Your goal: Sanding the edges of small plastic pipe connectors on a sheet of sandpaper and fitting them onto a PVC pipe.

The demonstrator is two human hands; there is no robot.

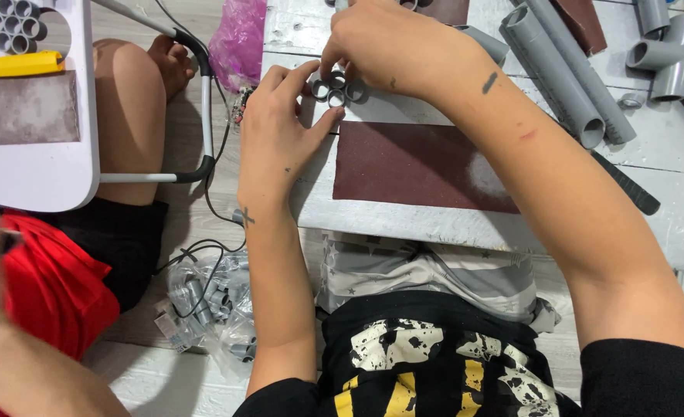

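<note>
Rings: cluster of short grey pipe rings [337, 85], stuck side by side, resting on the white counter [450, 224] just above a sheet of sandpaper.
Left hand: left hand [276, 127] pinches the cluster's left edge between thumb and fingertips.
Right hand: right hand [392, 46] comes over from above, fingertips pressed on the rings' top side, grasping them.
Sandpaper: dark reddish-brown sandpaper sheet [423, 166] lying flat, just below the rings, with a pale dusty patch on it.
Pipes: long grey plastic pipes [566, 73] lying at a slant to the right; grey elbow fittings [666, 54] beyond them.
Bag: clear plastic bag of grey pipe pieces [214, 301] on the floor, lower left.
Neighbour: another person in red shorts [56, 286] sits at left beside a small white folding table [40, 166].
</note>
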